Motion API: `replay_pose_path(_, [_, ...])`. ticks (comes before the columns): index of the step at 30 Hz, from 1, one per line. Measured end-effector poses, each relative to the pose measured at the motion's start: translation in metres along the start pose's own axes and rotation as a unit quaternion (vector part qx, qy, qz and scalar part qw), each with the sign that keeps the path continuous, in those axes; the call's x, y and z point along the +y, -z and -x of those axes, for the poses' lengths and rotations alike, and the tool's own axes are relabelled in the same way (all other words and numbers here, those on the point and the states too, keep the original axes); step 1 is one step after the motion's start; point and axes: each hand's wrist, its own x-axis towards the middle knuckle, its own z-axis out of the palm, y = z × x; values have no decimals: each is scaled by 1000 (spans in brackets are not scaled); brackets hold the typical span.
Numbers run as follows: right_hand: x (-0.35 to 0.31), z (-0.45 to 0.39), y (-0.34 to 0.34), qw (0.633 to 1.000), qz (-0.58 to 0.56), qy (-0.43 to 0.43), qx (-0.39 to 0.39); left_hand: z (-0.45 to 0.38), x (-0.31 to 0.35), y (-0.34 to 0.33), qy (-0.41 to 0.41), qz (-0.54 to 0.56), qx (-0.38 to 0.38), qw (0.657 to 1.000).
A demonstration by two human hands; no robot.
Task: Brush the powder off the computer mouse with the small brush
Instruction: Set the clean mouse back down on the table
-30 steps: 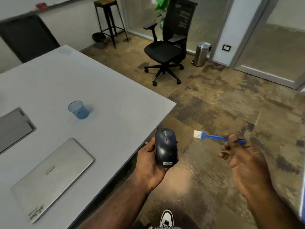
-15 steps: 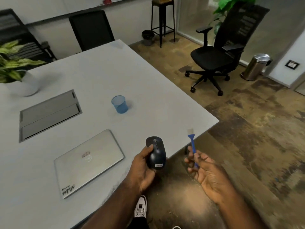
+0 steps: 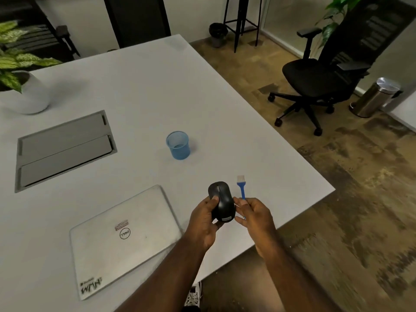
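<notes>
A dark computer mouse (image 3: 221, 199) with a small white label at its near end is held above the white table (image 3: 139, 91), gripped from the left by my left hand (image 3: 203, 221). My right hand (image 3: 254, 216) sits just right of the mouse, its fingertips close to the mouse's side. It pinches the small blue brush (image 3: 241, 186) by the handle, pale bristles pointing up and away from me. The bristles are apart from the mouse. No powder on the mouse is visible from here.
A small blue cup (image 3: 178, 145) stands mid-table. A closed silver laptop (image 3: 121, 239) lies left of my hands, a grey cable hatch (image 3: 63, 147) beyond it, a potted plant (image 3: 20, 86) at far left. A black office chair (image 3: 319, 77) and steel bin (image 3: 376, 97) are on the floor right.
Both hands moved from beyond the table's edge to over the table and came together. The brush swung from pointing left to pointing up and away. The view turned toward the table.
</notes>
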Motion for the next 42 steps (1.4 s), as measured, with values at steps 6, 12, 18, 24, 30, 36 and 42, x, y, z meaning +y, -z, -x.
replay_pose_path(6, [9,-52,-29,999,50,7,18,-56,16,12,25,0,-17,1000])
replay_pose_path(12, [23,-100,-49,995,97,-4,20,-104,26,19,24,-80,2,997])
replay_pose_path(18, [41,-146,-60,987,156,-23,33,-149,23,21,15,-130,94,987])
replay_pose_path(24, [55,-174,-67,970,239,-15,34,-174,16,20,-22,-194,131,972])
replay_pose_path(30, [63,-184,-66,962,272,-9,33,-184,9,20,-44,-251,146,956])
replay_pose_path(36, [55,-186,-66,962,271,1,33,-187,10,20,-55,-297,166,939])
replay_pose_path(42, [37,-179,-56,973,218,21,70,-172,15,50,-66,-269,176,945])
